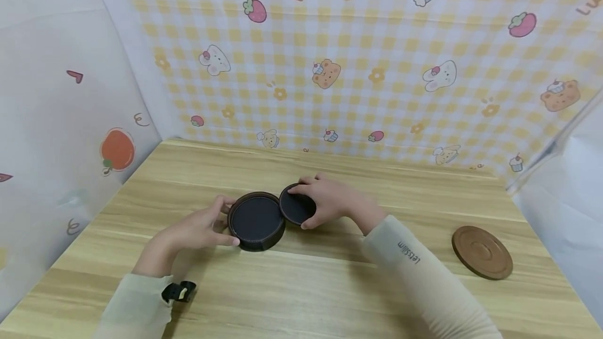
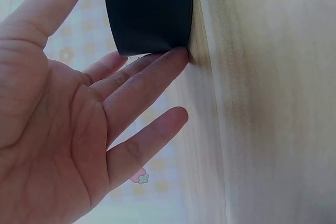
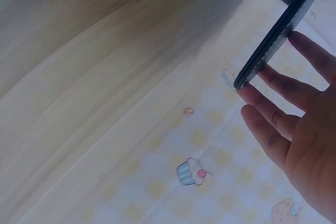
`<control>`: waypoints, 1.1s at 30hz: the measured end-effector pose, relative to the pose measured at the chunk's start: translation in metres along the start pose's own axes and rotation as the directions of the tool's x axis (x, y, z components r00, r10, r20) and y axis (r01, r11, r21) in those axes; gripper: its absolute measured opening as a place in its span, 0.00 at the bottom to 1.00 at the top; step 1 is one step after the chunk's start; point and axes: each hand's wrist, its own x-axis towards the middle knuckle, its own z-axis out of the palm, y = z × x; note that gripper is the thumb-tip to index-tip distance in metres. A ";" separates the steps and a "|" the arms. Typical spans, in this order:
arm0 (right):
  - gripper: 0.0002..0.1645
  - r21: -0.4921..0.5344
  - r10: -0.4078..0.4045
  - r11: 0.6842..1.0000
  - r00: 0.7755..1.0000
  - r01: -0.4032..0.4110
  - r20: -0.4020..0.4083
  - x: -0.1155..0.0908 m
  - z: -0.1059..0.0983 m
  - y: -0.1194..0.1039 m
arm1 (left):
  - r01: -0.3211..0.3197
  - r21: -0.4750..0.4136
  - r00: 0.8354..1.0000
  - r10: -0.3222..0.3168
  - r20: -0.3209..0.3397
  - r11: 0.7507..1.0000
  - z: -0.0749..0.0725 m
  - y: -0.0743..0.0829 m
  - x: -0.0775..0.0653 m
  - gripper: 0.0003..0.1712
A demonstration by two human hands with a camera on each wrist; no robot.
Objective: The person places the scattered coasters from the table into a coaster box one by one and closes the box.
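Note:
A round black coaster holder (image 1: 256, 218) with a raised wall stands on the table, and a black disc fills its inside. My left hand (image 1: 202, 229) holds it from the left, thumb at the front and fingers round the back. In the left wrist view fingertips touch the side wall of the holder (image 2: 149, 11). Just right of the holder, my right hand (image 1: 327, 200) grips a thin black coaster (image 1: 296, 207) by its edges. This coaster's left edge overlaps the holder's rim in the head view. The right wrist view shows pale stitching along the coaster's edge (image 3: 273, 40).
A brown wooden disc (image 1: 482, 252) with ring grooves lies on the right of the wood-grain table (image 1: 301, 292). Behind the table hangs a yellow checked cloth (image 1: 358, 103) with cartoon prints. A white printed sheet (image 1: 56, 119) closes off the left side.

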 end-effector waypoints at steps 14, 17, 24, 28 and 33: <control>0.46 -0.060 -0.031 0.998 0.999 0.030 -0.020 0.018 0.007 -0.028 | 0.024 0.004 1.000 -0.024 0.013 1.000 0.001 0.000 0.003 0.46; 0.47 -0.050 -0.039 0.998 0.999 0.039 -0.015 0.023 0.009 -0.034 | 0.021 -0.008 1.000 -0.021 0.021 1.000 0.002 -0.001 0.003 0.46; 0.47 -0.058 -0.072 0.996 0.997 0.071 -0.021 0.032 0.011 -0.046 | -0.004 -0.015 0.999 0.005 0.032 1.000 0.002 -0.002 0.005 0.47; 0.48 -0.072 -0.091 0.993 0.996 0.089 -0.023 0.038 0.011 -0.053 | 0.006 -0.007 1.000 -0.006 0.026 1.000 0.001 -0.001 0.004 0.47; 0.47 -0.089 -0.114 0.990 0.993 0.111 -0.026 0.045 0.010 -0.061 | 0.026 -0.004 0.999 -0.026 0.020 1.000 -0.002 0.000 0.003 0.47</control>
